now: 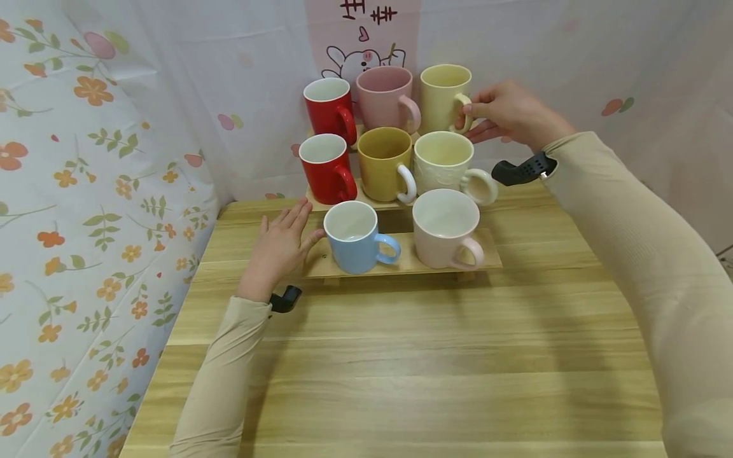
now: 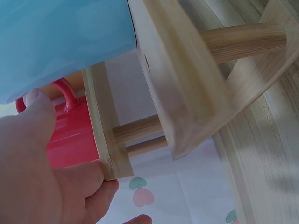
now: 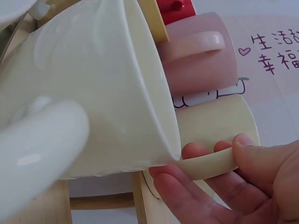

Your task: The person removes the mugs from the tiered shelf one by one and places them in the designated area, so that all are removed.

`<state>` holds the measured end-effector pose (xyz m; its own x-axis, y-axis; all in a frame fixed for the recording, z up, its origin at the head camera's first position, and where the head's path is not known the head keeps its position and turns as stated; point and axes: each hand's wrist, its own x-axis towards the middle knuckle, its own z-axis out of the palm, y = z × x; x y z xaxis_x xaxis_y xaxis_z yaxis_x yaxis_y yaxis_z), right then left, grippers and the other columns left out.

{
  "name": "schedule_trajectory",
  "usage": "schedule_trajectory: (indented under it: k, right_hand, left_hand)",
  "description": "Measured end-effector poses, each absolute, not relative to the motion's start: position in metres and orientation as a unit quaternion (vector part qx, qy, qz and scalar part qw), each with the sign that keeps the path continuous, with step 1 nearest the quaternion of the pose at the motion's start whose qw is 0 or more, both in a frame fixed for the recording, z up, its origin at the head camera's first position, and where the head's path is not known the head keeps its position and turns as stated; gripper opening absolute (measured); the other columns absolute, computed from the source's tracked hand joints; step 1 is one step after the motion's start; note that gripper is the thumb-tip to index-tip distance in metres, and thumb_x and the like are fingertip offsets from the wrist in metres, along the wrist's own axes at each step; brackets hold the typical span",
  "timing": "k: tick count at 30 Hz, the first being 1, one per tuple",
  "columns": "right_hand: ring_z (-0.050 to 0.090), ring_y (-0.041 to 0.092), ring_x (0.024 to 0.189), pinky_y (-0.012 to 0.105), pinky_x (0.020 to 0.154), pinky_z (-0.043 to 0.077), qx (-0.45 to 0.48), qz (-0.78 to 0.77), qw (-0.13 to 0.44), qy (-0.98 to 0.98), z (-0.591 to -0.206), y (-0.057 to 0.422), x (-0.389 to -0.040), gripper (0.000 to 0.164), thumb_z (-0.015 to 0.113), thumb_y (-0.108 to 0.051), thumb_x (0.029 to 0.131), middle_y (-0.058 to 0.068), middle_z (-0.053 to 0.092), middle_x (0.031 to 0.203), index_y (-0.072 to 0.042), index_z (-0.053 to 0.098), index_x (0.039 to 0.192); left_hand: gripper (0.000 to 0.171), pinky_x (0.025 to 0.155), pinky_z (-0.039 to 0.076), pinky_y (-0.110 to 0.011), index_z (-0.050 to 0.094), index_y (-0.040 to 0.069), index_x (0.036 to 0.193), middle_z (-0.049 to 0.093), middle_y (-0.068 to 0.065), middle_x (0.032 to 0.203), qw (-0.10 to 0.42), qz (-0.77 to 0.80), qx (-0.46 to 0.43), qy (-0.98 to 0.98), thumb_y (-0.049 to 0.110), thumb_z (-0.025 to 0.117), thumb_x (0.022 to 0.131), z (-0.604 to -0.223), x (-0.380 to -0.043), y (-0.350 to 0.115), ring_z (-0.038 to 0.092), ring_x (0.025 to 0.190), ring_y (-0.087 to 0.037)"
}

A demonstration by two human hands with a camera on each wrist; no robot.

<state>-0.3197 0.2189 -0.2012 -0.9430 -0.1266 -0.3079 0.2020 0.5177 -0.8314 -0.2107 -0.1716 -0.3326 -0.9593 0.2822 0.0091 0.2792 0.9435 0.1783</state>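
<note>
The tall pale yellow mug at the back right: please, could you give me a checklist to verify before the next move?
1. Right hand on the handle of the tall pale yellow mug: ok, it pinches the handle.
2. Mug upright: ok.
3. Space directly in front: not ok, the embossed cream mug stands there.
4. Space on the left: not ok, the pink mug is close, its handle turned toward the yellow one.
5. Mug's base resting on the stand: cannot tell, it is hidden.
6. Left hand at the stand's middle board: ok, it appears to touch the end.
</note>
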Motion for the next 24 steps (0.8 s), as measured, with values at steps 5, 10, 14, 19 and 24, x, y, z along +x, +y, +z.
schedule_trajectory:
  k: [5, 10, 14, 19, 24]
  right_hand:
    - [0.070, 0.000, 0.077, 0.044, 0.093, 0.027, 0.016, -0.493, 0.165, 0.854, -0.202, 0.219, -0.318, 0.030, 0.052, -0.040, 0.095, -0.016, 0.069, 0.082, -0.014, 0.056, 0.109]
    - [0.070, 0.002, 0.073, 0.027, 0.075, 0.041, -0.001, -0.512, 0.152, 0.845, -0.204, 0.221, -0.317, 0.024, 0.051, -0.032, 0.098, -0.012, 0.068, 0.081, -0.008, 0.054, 0.102]
    - [0.070, 0.011, 0.067, 0.024, 0.064, 0.058, -0.013, -0.577, 0.145, 0.804, -0.206, 0.224, -0.315, 0.017, 0.051, -0.018, 0.099, -0.002, 0.065, 0.078, -0.001, 0.052, 0.096]
    - [0.071, 0.015, 0.066, 0.027, 0.066, 0.059, -0.023, -0.608, 0.147, 0.780, -0.208, 0.233, -0.311, 0.016, 0.048, -0.014, 0.099, 0.002, 0.064, 0.077, 0.001, 0.051, 0.096]
    - [0.071, 0.016, 0.067, 0.027, 0.066, 0.059, -0.028, -0.609, 0.139, 0.780, -0.209, 0.243, -0.309, 0.018, 0.048, -0.015, 0.099, 0.003, 0.064, 0.078, 0.003, 0.050, 0.099]
  left_hand:
    - [0.074, 0.113, 0.006, -0.067, 0.019, 0.014, 0.154, 0.016, -0.005, 0.160, 0.010, 0.093, 0.139, 0.986, 0.060, 0.032, 0.097, -0.333, -0.211, -0.171, 0.024, 0.142, -0.041]
    - [0.074, 0.112, 0.004, -0.067, 0.019, 0.015, 0.154, 0.016, -0.005, 0.160, 0.012, 0.098, 0.137, 0.986, 0.060, 0.031, 0.097, -0.332, -0.211, -0.171, 0.023, 0.143, -0.040]
    - [0.073, 0.112, 0.003, -0.067, 0.017, 0.015, 0.154, 0.015, -0.005, 0.161, 0.020, 0.098, 0.134, 0.986, 0.059, 0.031, 0.097, -0.330, -0.210, -0.170, 0.022, 0.143, -0.041]
    - [0.074, 0.112, 0.003, -0.068, 0.016, 0.015, 0.154, 0.014, -0.005, 0.161, 0.025, 0.099, 0.134, 0.986, 0.059, 0.031, 0.097, -0.329, -0.209, -0.169, 0.021, 0.144, -0.040]
    - [0.072, 0.113, 0.004, -0.067, 0.017, 0.014, 0.154, 0.014, -0.005, 0.161, 0.024, 0.099, 0.131, 0.986, 0.057, 0.032, 0.098, -0.329, -0.209, -0.169, 0.021, 0.144, -0.040]
